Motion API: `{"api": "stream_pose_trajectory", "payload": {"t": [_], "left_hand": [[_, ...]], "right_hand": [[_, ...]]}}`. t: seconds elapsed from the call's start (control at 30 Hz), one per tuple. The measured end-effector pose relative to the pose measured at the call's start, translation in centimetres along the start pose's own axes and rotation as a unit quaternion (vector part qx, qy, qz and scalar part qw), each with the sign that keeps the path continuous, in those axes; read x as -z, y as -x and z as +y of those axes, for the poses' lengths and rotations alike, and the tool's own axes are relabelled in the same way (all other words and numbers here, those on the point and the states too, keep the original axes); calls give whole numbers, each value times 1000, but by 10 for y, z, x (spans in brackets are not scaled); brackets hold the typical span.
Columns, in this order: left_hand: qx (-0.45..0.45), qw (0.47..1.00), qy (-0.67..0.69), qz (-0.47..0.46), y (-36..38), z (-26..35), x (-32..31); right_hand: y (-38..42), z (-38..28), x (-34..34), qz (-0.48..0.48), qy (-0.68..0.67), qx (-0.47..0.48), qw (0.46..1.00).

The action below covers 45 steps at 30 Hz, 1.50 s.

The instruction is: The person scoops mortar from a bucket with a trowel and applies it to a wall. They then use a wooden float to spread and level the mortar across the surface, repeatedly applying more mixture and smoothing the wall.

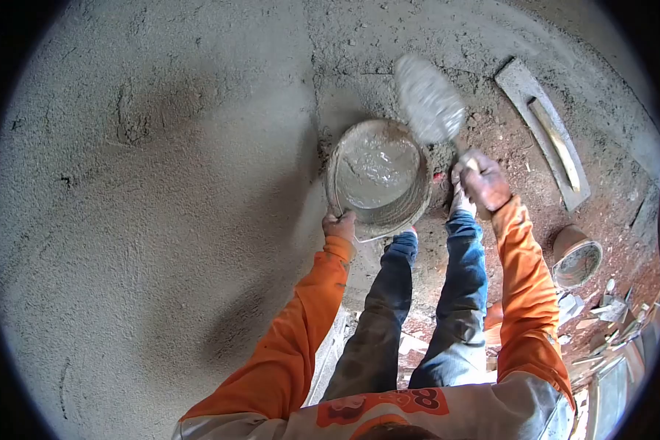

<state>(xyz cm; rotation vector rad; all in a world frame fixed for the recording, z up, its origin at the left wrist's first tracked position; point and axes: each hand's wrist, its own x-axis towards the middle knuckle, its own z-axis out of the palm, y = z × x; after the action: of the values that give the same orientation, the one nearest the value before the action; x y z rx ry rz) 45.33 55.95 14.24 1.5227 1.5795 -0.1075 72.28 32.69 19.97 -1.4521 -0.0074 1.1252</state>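
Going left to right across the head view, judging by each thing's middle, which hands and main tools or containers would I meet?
Left hand → large bucket → trowel → right hand → float with a handle → small container.

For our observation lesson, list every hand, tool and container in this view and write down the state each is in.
Left hand: gripping the large bucket at its rim
Right hand: closed around the handle of the trowel
Large bucket: partly filled with wet grey mortar
Trowel: held, blade coated grey, blurred
Float: lying on the ground, unheld
Small bucket: grey residue inside; upright or tipped, unclear
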Motion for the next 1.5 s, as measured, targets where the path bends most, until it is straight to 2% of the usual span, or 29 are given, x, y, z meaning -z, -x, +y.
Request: {"api": "stream_pose_trajectory", "payload": {"t": [0.1, 0.13, 0.17, 0.23, 0.3, 0.33, 0.4, 0.43, 0.47, 0.5, 0.57, 0.6, 0.63, 0.67, 0.7, 0.77, 0.87, 0.9, 0.93, 1.0, 1.1, 1.13, 1.2, 1.27, 1.33, 1.37, 1.4, 1.43, 1.5], "left_hand": [[13, 1000, -9, 5, 13, -17, 12], [38, 998, -39, 14, 21, -19, 18], [38, 998, -38, 14, 27, -24, 24], [94, 992, -82, 14, 35, -37, 31], [99, 994, -7, 39, 51, -33, 30], [104, 990, 68, 63, 55, -31, 28], [127, 989, 59, 56, 50, -38, 30], [151, 986, 49, 48, 49, -42, 31], [158, 985, 51, 49, 49, -49, 33], [160, 983, 73, 44, 46, -55, 34], [164, 979, 118, 31, 38, -65, 34], [162, 976, 143, 23, 32, -63, 30], [159, 973, 169, 15, 27, -60, 25], [112, 987, 97, 65, 36, -18, 24], [112, 986, 104, 63, 35, -7, 23], [66, 993, 78, 52, 33, 5, 30], [92, 992, 56, 64, 37, 59, 39], [118, 990, 27, 67, 44, 77, 42], [144, 987, -2, 69, 51, 95, 45], [118, 988, 4, 97, 49, 108, 43], [48, 995, 18, 87, 29, 95, 43], [42, 995, 39, 85, 28, 94, 41], [-6, 994, 100, 50, 26, 102, 43], [-47, 991, 128, 12, 21, 93, 51], [-43, 993, 108, 5, 7, 78, 48], [-46, 993, 111, 4, 11, 84, 44], [-27, 996, 74, 38, 17, 91, 39], [-17, 996, 65, 57, 18, 95, 34], [5, 994, 48, 96, 21, 104, 23]], "right_hand": [[-16, -20, -6, 164, 48, 65, 983], [-26, -18, -6, 222, 147, 95, 959], [-43, -11, -11, 222, 147, 96, 959], [-90, 16, -35, 428, 192, 121, 875], [-149, 20, -88, 531, 161, 132, 821], [-189, 46, -117, 514, 20, 98, 852], [-190, 39, -193, 240, 238, -124, 933], [-189, 35, -231, 75, 346, -166, 920], [-141, 30, -259, 166, 382, 114, 902], [-99, 11, -266, 55, 206, 49, 976], [-9, 4, -246, 85, 182, 187, 962], [21, -3, -218, 25, 219, 80, 972], [42, 19, -192, 72, 265, 143, 951], [50, 12, -157, 15, 318, 39, 947], [50, 3, -126, -42, 365, -66, 928], [19, 19, -91, -21, 502, -157, 850], [-49, 26, -73, -102, 561, -30, 821], [-66, 52, -74, -145, 552, 35, 820], [-80, 86, -80, -201, 599, 61, 773], [-109, 165, -94, -253, 634, 82, 726], [-106, 228, -102, -298, 488, 118, 812], [-108, 232, -92, -342, 356, 44, 869], [-109, 212, -73, -407, 68, -108, 904], [-67, -27, -95, -325, 319, -344, 821], [-81, 40, -72, -332, 339, -301, 827], [-83, 36, -68, -341, 360, -261, 829], [-81, 10, -61, -318, 467, -132, 815], [-89, 23, -46, -311, 471, -124, 816], [-99, 56, -23, -300, 213, -87, 926]]}}
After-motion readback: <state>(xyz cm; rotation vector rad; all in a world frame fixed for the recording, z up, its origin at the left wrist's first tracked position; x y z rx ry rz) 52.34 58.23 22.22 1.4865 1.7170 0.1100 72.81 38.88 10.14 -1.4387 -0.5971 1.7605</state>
